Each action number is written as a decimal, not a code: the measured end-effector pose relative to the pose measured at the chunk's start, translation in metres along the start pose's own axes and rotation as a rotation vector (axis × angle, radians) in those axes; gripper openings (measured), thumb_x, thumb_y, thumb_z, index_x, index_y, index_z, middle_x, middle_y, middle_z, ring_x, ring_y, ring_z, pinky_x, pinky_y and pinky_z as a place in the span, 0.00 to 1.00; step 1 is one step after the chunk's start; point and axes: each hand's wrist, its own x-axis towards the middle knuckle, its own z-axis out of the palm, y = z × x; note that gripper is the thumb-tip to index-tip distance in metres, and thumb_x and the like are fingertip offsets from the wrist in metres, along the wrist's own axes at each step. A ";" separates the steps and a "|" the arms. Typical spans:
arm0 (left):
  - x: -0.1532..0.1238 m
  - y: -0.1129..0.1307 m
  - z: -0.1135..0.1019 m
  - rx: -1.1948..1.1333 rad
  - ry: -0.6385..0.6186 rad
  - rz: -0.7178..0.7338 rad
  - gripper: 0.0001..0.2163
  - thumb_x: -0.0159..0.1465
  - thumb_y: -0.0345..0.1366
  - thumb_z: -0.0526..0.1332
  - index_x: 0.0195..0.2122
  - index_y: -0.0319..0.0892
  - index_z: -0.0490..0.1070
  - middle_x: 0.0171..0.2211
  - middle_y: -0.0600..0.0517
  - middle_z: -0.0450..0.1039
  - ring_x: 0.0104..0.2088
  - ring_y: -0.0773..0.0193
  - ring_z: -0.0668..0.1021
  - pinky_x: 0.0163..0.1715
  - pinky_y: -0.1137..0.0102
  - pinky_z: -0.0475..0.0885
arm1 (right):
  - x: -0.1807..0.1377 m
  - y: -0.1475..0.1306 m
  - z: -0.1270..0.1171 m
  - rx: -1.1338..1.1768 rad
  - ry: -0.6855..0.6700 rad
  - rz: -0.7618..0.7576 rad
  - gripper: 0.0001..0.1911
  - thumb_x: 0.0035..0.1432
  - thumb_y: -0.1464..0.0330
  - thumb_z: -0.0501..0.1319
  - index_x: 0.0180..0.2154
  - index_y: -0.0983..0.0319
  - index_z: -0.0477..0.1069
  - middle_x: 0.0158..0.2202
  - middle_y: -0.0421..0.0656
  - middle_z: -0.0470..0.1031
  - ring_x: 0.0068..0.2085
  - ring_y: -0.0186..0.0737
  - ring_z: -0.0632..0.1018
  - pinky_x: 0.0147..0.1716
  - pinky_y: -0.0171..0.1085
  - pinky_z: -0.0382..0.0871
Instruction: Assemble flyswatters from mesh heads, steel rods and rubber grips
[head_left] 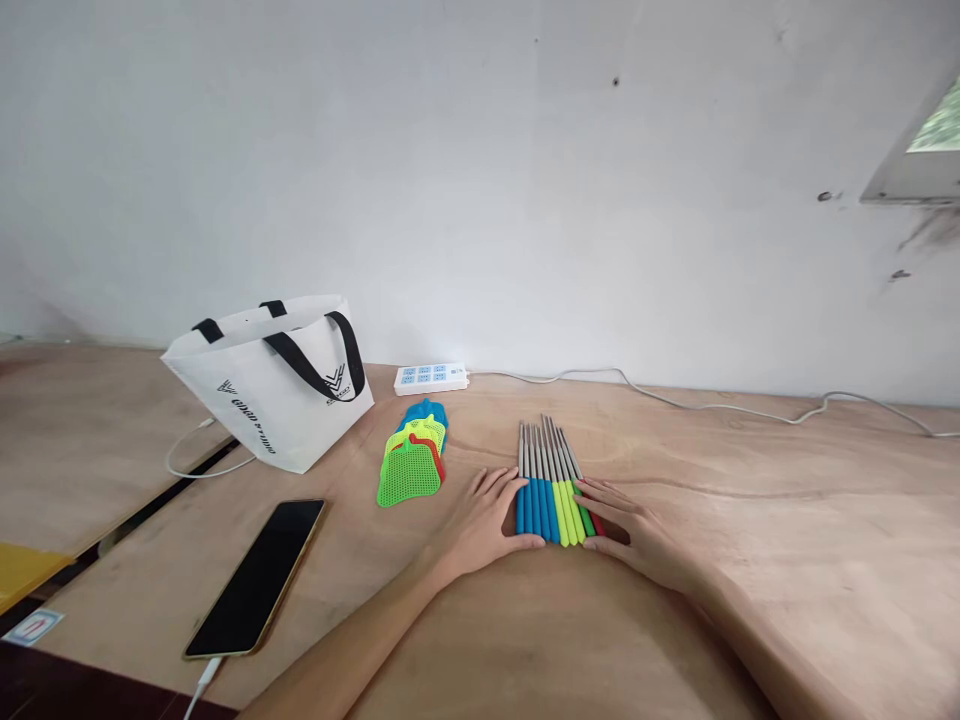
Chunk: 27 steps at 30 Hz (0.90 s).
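A row of fly swatter handles lies side by side on the table, with thin metal rods pointing toward the wall. Their grips run from blue through yellow and green to red. My left hand rests at the row's left side, fingertips by the outer blue grip and thumb at the lower ends. On the opposite side, my right hand has its fingertips over the green and red grips, its thumb near their lower ends. Both hands have fingers stretched out, thumbs apart. Left of them lies an overlapping stack of fly swatter heads in blue, yellow, red and green.
A white tote bag with black handles stands at the left. Nearer me lies a phone with a white cable plugged in. By the wall sits a power strip; its cord runs right. A gap splits the tabletop at left.
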 end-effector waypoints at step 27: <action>0.002 -0.004 -0.001 -0.008 -0.001 0.007 0.42 0.56 0.68 0.63 0.65 0.50 0.62 0.67 0.45 0.63 0.66 0.46 0.65 0.66 0.49 0.59 | -0.001 0.009 0.005 0.074 0.015 0.008 0.30 0.63 0.52 0.64 0.65 0.45 0.65 0.71 0.37 0.58 0.70 0.52 0.61 0.68 0.55 0.59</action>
